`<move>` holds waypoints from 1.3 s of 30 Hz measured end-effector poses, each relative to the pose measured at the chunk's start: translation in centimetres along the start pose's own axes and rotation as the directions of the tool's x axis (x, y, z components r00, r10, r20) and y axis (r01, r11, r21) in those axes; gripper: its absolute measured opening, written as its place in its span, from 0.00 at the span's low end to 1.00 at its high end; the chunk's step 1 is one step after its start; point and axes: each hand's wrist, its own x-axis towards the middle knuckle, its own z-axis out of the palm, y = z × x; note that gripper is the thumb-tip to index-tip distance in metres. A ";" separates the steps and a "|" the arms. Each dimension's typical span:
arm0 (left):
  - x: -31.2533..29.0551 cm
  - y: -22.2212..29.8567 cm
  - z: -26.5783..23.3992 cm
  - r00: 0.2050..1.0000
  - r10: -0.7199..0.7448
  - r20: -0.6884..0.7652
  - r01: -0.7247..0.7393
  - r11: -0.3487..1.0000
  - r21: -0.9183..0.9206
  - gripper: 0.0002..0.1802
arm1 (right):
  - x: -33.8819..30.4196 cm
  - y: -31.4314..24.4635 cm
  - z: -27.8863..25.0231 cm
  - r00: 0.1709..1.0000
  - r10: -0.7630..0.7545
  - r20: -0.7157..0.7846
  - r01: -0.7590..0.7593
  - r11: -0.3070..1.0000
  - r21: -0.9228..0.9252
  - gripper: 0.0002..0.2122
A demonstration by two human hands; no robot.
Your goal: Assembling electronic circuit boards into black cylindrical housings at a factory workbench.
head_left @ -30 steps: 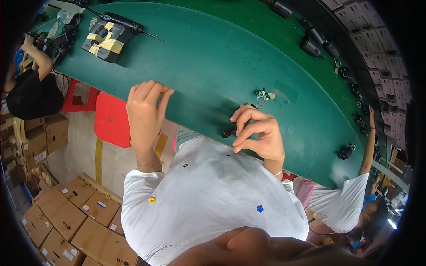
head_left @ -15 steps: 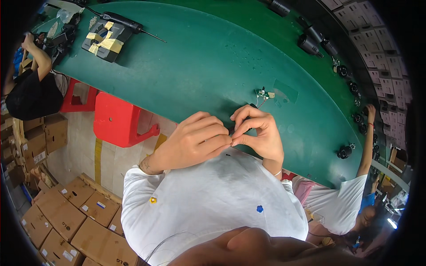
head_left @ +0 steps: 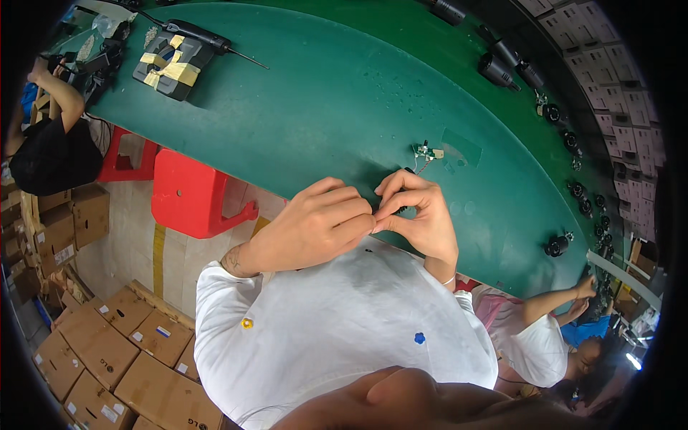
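At the near edge of the green table (head_left: 308, 107), my left hand (head_left: 322, 222) and my right hand (head_left: 419, 215) meet fingertip to fingertip. Both are closed in a pinch. Between and behind the fingers a dark part (head_left: 403, 209) shows in small pieces; its kind is hidden, and so is whatever the fingertips press on. Just beyond my right hand lies a small green circuit board (head_left: 428, 152) with thin wires running back toward the hand.
A black electric screwdriver (head_left: 197, 34) rests by a black block with yellow tape (head_left: 172, 66) at the far left. Red stools (head_left: 188, 193) and cardboard boxes (head_left: 97, 344) stand at left. Black round parts (head_left: 557, 245) line the right side. Co-workers sit at left (head_left: 57, 154) and right (head_left: 537, 347).
My hands stay pinched together and have barely shifted. The co-worker at right has drawn an outstretched arm back from the table. The left co-worker's hand has moved slightly.
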 end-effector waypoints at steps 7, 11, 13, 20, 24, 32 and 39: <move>0.1 -0.2 0.3 0.998 0.024 0.058 -0.027 0.999 0.042 0.07 | 0.0 -0.2 0.1 0.998 0.060 -0.009 -0.061 0.995 -0.080 0.06; 0.2 -0.3 0.5 0.994 0.064 0.092 -0.068 0.997 0.046 0.07 | -0.1 0.2 0.0 0.995 0.098 -0.007 -0.098 0.990 -0.099 0.06; -0.1 -0.3 1.0 0.992 0.113 0.054 -0.117 0.990 0.076 0.07 | 0.0 0.6 0.0 0.994 0.100 0.054 -0.096 0.993 -0.064 0.06; 0.0 0.2 0.9 0.926 0.347 0.147 -0.375 0.886 0.272 0.06 | 0.4 -0.4 -0.7 0.943 0.229 0.241 -0.187 0.965 -0.184 0.05; 0.5 0.6 0.4 0.861 0.398 0.318 -0.498 0.789 0.361 0.05 | 0.6 -0.3 -0.6 0.954 0.182 0.240 -0.120 0.960 -0.251 0.05; 1.9 1.5 -0.4 0.735 0.421 0.532 -0.666 0.596 0.449 0.03 | 1.1 -0.1 -0.1 0.953 0.143 0.267 -0.028 0.920 -0.392 0.05; 2.7 1.7 -3.5 0.917 0.135 0.375 -0.331 0.781 0.529 0.03 | 1.4 -1.5 -0.5 0.992 0.050 0.115 -0.013 0.954 -0.301 0.06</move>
